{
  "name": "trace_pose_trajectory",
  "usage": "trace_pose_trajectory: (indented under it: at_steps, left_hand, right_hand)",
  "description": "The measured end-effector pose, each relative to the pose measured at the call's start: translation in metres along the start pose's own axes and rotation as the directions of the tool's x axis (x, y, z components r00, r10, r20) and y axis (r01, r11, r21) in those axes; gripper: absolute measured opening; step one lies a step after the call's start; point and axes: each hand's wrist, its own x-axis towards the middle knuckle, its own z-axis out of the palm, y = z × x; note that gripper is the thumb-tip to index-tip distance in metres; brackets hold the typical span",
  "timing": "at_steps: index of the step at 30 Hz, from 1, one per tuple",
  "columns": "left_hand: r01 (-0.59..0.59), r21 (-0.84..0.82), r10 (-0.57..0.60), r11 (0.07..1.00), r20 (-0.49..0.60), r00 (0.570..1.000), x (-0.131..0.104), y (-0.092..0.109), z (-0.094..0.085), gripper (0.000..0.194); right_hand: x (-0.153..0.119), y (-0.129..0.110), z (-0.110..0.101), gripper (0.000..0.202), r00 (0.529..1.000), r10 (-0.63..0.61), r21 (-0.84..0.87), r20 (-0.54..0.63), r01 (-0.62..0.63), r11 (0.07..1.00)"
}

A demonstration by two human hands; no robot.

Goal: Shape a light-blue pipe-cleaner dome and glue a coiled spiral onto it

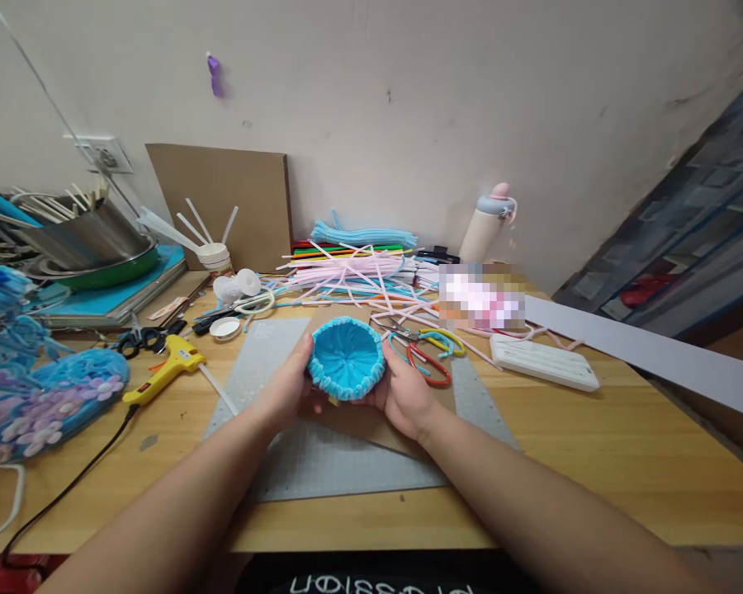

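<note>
Between my two hands is a small blue bowl-shaped piece (347, 356) made of fuzzy pipe cleaners, its hollow side tilted toward me. My left hand (291, 379) wraps around its left side, and my right hand (405, 392) grips its right side from below. The piece is held above a brown cardboard sheet (371, 429), which lies on a grey cutting mat (285, 462). Red-handled scissors (430, 363) lie just beyond my right hand. Parts of my fingers are hidden under the bowl shape.
A yellow glue gun (167, 371) with a black cord lies at left, near a blue piece with pastel flowers (55, 412). Pipe cleaner bundles (359, 268) are heaped along the wall. A white box (543, 361), a bottle (486, 227) and a paper cup (215, 256) stand around.
</note>
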Motion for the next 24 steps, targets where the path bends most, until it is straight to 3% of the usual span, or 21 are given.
trace_pose_trajectory:
  at_steps: [3, 7, 11, 15, 20, 24]
  left_hand:
    - [-0.042, -0.118, 0.037, 0.992, -0.045, 0.998, 0.006, -0.004, 0.001, 0.052]
    - [-0.073, -0.201, 0.044, 0.977, -0.143, 0.989, 0.009, -0.01, 0.006, 0.042]
    - [-0.103, -0.31, 0.056, 0.945, -0.158, 0.986, 0.007, -0.009, 0.011, 0.042]
    - [-0.203, -0.374, 0.157, 0.905, -0.149, 0.976, 0.001, -0.006, 0.016, 0.036]
    - [-0.261, -0.423, 0.205, 0.868, -0.175, 0.963, -0.008, -0.011, 0.027, 0.036]
    - [-0.239, -0.379, 0.185, 0.894, -0.172, 0.968, -0.01, -0.017, 0.03, 0.041]
  right_hand:
    - [0.002, 0.001, -0.001, 0.04, 0.996, -0.041, 0.01, -0.082, 0.042, 0.999]
    - [-0.001, 0.0, 0.002, 0.043, 0.998, 0.028, 0.039, -0.057, -0.026, 0.999]
    - [-0.007, -0.001, 0.008, 0.045, 0.997, 0.075, 0.072, -0.015, -0.074, 0.995]
    - [-0.008, 0.004, 0.012, 0.047, 0.987, 0.154, 0.12, -0.044, -0.148, 0.982]
    - [-0.006, 0.015, 0.012, 0.039, 0.986, 0.002, 0.181, -0.166, 0.029, 0.983]
    - [-0.008, 0.02, 0.012, 0.034, 0.963, -0.149, 0.109, -0.224, 0.177, 0.978]
